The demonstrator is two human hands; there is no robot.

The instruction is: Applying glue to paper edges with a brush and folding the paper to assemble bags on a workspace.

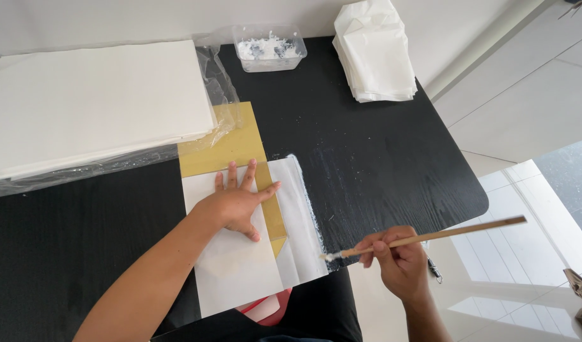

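Holding a thin wooden brush (pixel 430 237) tight in its fingers, the right hand (pixel 397 259) is low at the near edge of the black table (pixel 379 158), with the white brush tip just beside the white paper (pixel 240 259). Next, the left hand (pixel 237 202) lies flat and open on that paper, fingers spread, pressing it over a gold sheet (pixel 231 149). Farther back sit a big white stack (pixel 94 104) in clear wrap on the left, a clear tub (pixel 269 47) with white paste, and a folded white pile (pixel 374 54) on the right.
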